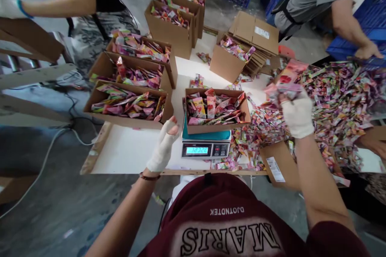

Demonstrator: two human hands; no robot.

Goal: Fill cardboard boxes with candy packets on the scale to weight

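My right hand (297, 114), in a white fingerless glove, grips several pink candy packets (288, 76) above the heap at the right; motion blurs them. My left hand (163, 146), gloved the same way, is held left of the scale with nothing in it, its bare fingertips apart. Between my hands, a digital scale (206, 149) with a lit display carries an open cardboard box (217, 128) filled with pink, purple and yellow packets. A big loose heap of packets (334, 100) spreads over the right of the table.
Filled cartons (126, 119) stand in a row at the left, with more filled boxes (169, 34) behind. Flattened cardboard (256, 34) is stacked at the back beside another filled box (224, 64). Co-workers stand at left and right. A carton flap (280, 164) lies by the front edge.
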